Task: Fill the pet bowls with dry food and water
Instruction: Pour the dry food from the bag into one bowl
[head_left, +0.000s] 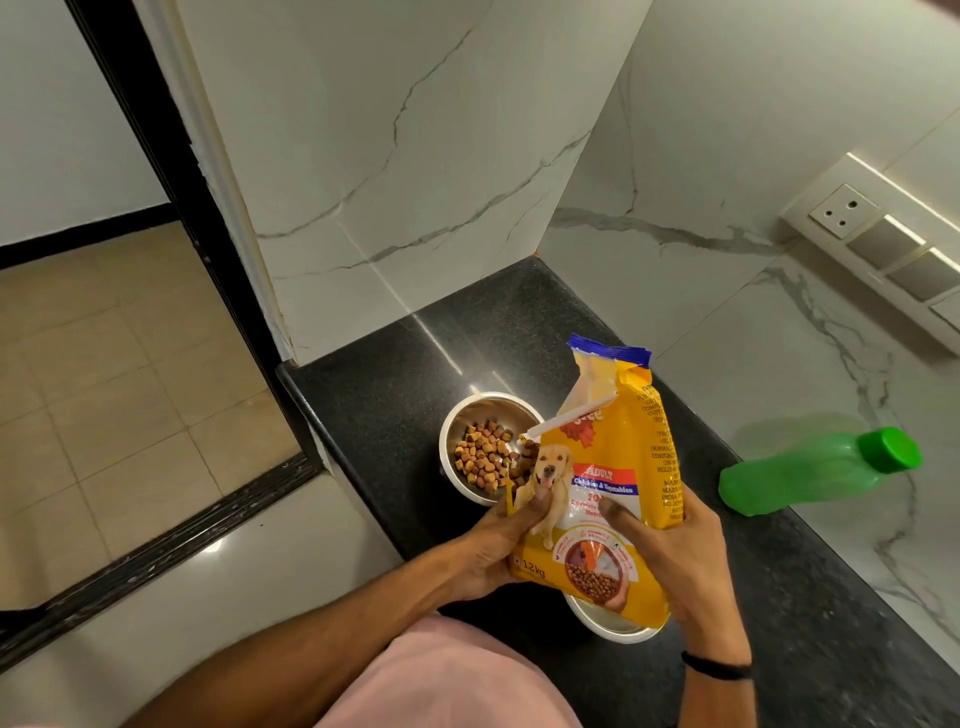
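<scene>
A yellow dog-food bag with a dog picture is held upright over the black counter. My left hand grips its lower left corner and my right hand grips its right side. A torn opening on the bag's left side sits at the rim of a steel bowl, which holds brown kibble. A second steel bowl lies under the bag, mostly hidden, so its contents cannot be seen. A green plastic bottle with a green cap stands at the right, by the wall.
The black granite counter is narrow, with marble walls behind and to the right. A socket and switch panel is on the right wall. The counter's left edge drops to a tiled floor with a dark door frame.
</scene>
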